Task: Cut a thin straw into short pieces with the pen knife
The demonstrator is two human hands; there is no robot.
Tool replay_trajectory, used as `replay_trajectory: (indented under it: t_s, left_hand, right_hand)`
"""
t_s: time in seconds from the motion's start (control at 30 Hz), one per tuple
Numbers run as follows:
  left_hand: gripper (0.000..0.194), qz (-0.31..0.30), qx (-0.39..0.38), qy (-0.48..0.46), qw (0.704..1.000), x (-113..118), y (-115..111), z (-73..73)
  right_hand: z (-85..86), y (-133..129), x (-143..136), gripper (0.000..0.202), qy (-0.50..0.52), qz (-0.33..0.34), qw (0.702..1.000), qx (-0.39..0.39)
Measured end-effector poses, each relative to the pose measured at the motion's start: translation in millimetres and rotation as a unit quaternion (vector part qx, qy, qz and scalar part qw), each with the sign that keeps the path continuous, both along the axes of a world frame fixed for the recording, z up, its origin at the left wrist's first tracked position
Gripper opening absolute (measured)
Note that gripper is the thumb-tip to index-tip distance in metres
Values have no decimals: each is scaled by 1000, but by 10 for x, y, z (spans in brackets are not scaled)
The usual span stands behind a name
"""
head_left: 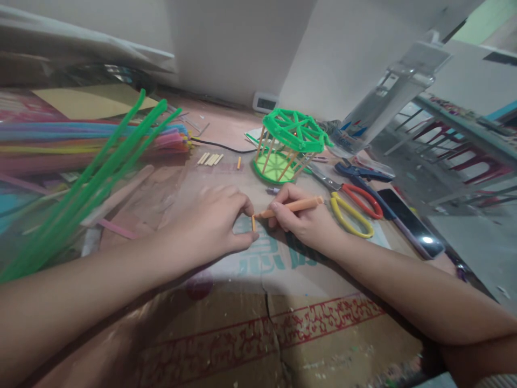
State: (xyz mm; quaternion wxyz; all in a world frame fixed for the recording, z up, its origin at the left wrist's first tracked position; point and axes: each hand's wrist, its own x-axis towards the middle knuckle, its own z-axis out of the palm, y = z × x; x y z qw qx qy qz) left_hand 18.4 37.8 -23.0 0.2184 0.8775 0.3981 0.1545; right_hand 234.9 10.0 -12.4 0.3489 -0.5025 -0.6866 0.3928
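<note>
Between the thumb and forefinger of my left hand (216, 221) stands a short wooden stick (253, 223), partly orange, pinched at its two ends. My right hand (302, 218) grips an orange marker (305, 204) like a pen, its tip at the stick's upper part. Beyond my hands, several short pale sticks (210, 159) lie in a row, with one orange stick (238, 163) to their right. A small round cage (297, 132) of green pipe cleaners and thin wooden sticks stands behind my right hand. A small greyish pen end or cap (272, 190) shows beside my right fingers.
Scissors (351, 207) with red and yellow handles, blue-handled pliers (361, 172) and a phone (410, 221) lie to the right. A clear bottle (375, 102) stands behind them. Green pipe cleaners (100, 167) and a coloured bundle (100, 143) fill the left. A small white digital display (265, 101) is at the back.
</note>
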Motion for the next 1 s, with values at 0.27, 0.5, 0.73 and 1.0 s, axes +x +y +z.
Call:
replay_trajectory:
  t_s: [0.27, 0.5, 0.73, 1.0]
  left_hand:
    - [30, -5, 11, -5, 1000, 8, -7, -10]
    - [29, -1, 31, -8, 999, 4, -22, -37]
    - [32, 4, 12, 12, 1000, 20, -22, 4]
    - [31, 0, 21, 4, 1000, 12, -16, -29]
  right_hand:
    - [-12, 4, 11, 26, 13, -24, 1000, -3]
    - [-19, 13, 26, 26, 15, -4, 1000, 0]
    - [-24, 20, 16, 23, 6, 4, 1000, 0]
    - [-3, 7, 2, 21, -7, 5, 1000, 6]
